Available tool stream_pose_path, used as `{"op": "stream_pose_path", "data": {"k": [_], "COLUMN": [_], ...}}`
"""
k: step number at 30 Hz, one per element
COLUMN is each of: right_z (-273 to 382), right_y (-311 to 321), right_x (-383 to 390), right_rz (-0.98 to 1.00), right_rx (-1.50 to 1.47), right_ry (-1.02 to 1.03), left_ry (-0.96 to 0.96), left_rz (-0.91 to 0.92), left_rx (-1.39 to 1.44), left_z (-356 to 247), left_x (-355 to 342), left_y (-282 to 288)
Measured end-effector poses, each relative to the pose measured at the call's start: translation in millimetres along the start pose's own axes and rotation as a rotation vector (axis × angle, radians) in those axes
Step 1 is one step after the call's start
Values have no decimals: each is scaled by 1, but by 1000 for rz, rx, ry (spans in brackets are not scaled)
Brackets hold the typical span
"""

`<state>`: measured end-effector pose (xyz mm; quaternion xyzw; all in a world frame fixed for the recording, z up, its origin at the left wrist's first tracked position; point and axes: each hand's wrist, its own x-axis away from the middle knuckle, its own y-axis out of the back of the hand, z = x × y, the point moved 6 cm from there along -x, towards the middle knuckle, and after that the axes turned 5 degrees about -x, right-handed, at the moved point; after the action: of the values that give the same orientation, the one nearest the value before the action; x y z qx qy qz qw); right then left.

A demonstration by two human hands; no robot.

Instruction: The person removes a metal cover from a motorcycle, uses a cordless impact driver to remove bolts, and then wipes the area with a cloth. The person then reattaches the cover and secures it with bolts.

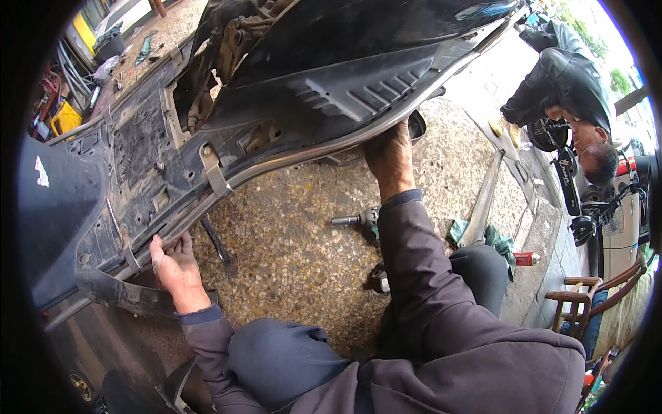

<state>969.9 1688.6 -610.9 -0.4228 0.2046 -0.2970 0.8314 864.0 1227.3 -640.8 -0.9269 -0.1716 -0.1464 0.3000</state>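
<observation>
A partly stripped scooter stands in front of me, with a dark side panel (358,90), a dirty floorboard (138,159) and a bent metal side rail (303,156) along its lower edge. My left hand (178,270) grips the rail near the floorboard, palm up, thumb at the edge and fingers curled. Further right, my right hand (392,160) reaches up under the rail below the side panel. Its fingers are hidden there. A metal bracket (216,172) clasps the rail between my hands.
On the pebbled ground lie a power tool (358,219) and a red can (525,259). A dark stand leg (216,241) reaches down beneath the scooter. A person in a dark jacket (572,86) bends at the upper right, near a wooden stool (574,300) and parked vehicles.
</observation>
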Motion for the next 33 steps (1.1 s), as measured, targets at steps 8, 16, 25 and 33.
{"op": "stream_pose_path", "data": {"k": [8,16,25,33], "right_z": [8,11,8,10], "right_y": [-7,-10,-2,1], "right_x": [2,-1,-11,-17], "right_rz": [138,107,94,113], "right_rx": [-5,-100,-219,-312], "right_ry": [-40,27,11,19], "left_ry": [-5,32,85,114], "left_rz": [2,-25,33,98], "left_rx": [8,-35,-79,-115], "left_z": [-1,8,18,29], "left_x": [4,9,18,36], "left_y": [-6,-21,-41,-68]}}
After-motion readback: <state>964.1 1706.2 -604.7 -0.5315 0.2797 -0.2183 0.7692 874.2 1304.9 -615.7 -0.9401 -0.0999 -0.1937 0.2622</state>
